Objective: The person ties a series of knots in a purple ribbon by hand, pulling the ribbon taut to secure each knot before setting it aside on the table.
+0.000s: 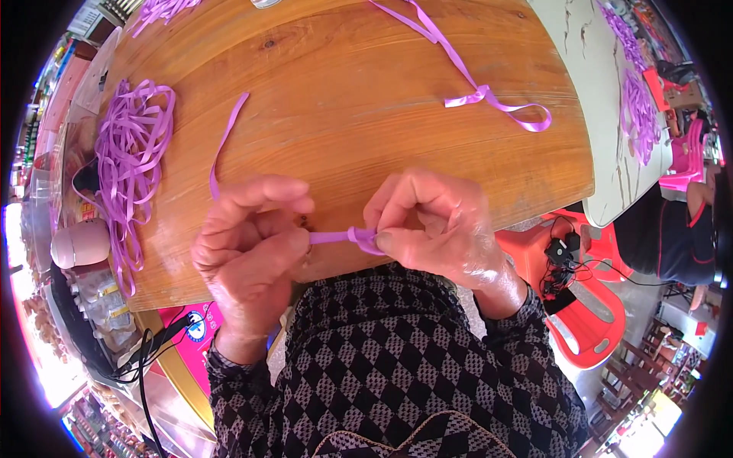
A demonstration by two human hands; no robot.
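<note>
Wooden desk point(343, 99), round-edged and warm-toned, filling the upper view, with a pale marbled tabletop point(603, 114) just beside it at right and red plastic stools point(588, 305) lower right. Held over the near edge of the desk: a short purple ribbon strip point(336, 237), stretched taut between both hands. Left hand point(248, 256) curled, thumb and forefinger pressed together on one end of the strip; right hand point(435, 225) with fingers point(382, 241) pinching a small twisted knot or loop point(363, 237) in the ribbon. Judging by that loop, a knot or bow partly formed but not yet pulled tight or shaped; whether closed fully, cannot tell, the fingertips hiding part of it. Apparently done already: a looped ribbon piece point(496, 103) lying at the far right of the desk, a long tail trailing off toward the top edge. Apparently left to work: a loose single strip point(225, 141) lying near the left hand, a big tangled heap of purple ribbon point(130, 153) at the left edge, and more purple ribbon on the pale tabletop point(637, 114), well apart. Also at left, a small pink rounded object point(76, 244) below the heap. Checked dark sleeves in the foreground; another person's arm at far right.
</note>
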